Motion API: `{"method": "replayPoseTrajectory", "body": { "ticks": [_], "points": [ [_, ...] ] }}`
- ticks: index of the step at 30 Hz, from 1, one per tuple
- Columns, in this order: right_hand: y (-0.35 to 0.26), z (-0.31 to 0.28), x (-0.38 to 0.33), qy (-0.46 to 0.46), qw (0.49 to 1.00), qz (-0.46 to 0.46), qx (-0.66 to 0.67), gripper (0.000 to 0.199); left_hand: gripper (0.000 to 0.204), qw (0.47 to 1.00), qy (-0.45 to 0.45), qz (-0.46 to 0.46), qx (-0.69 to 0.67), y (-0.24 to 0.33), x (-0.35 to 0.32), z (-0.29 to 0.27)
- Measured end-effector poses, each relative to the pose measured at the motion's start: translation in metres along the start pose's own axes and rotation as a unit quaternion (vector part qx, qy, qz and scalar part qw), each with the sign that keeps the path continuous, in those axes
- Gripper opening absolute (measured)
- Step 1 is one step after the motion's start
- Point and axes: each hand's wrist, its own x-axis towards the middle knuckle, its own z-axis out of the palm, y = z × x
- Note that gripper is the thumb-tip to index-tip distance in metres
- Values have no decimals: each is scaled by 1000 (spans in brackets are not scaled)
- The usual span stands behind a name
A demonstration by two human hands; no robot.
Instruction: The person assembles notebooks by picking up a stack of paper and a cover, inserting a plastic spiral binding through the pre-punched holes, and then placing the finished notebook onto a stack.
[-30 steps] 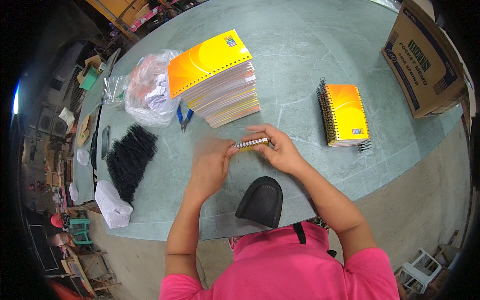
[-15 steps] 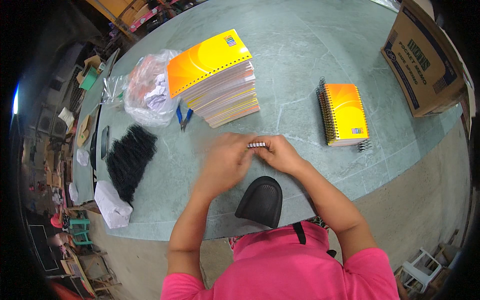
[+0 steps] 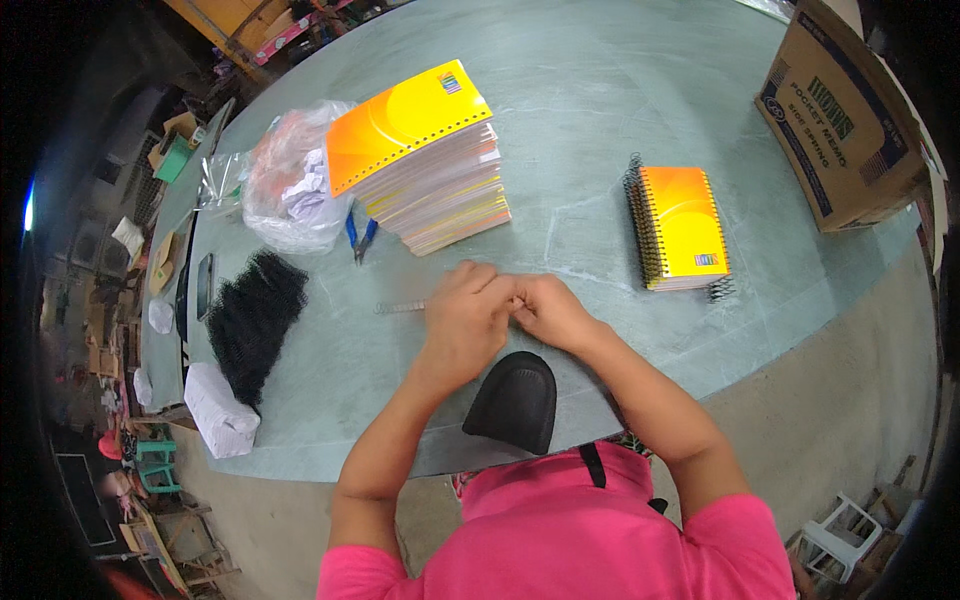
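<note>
My left hand [image 3: 462, 320] and my right hand [image 3: 545, 310] meet at the near middle of the grey-green table [image 3: 600, 80]. Both are closed on a thin metal spiral wire [image 3: 400, 307] that lies flat and sticks out to the left of my left hand. A tall stack of unbound orange-covered notebooks [image 3: 425, 155] stands just beyond my hands. To the right lies a smaller pile of spiral-bound orange notebooks [image 3: 683, 228].
Blue-handled pliers [image 3: 360, 235] lie left of the tall stack, by a clear plastic bag [image 3: 290, 190]. A heap of black spiral coils [image 3: 250, 315] and a white packet [image 3: 220, 410] sit at the left. A cardboard box [image 3: 840, 130] stands far right. A black cap peak [image 3: 515, 400] hangs below my hands.
The spiral wire was held up between both hands; now it lies low on the table, reaching left past my left hand. My hands have drawn closer together.
</note>
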Motion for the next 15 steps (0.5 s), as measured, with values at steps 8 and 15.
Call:
{"method": "replayPoseTrajectory", "body": {
  "ticks": [8,15],
  "points": [
    [-21,-30,4,179,971,115,-112,29,28,991,8,-102,85,-19,-17,-20],
    [-55,-13,-24,120,885,220,391,45,32,996,-40,-2,-81,35,-15,-11]
  ]
}}
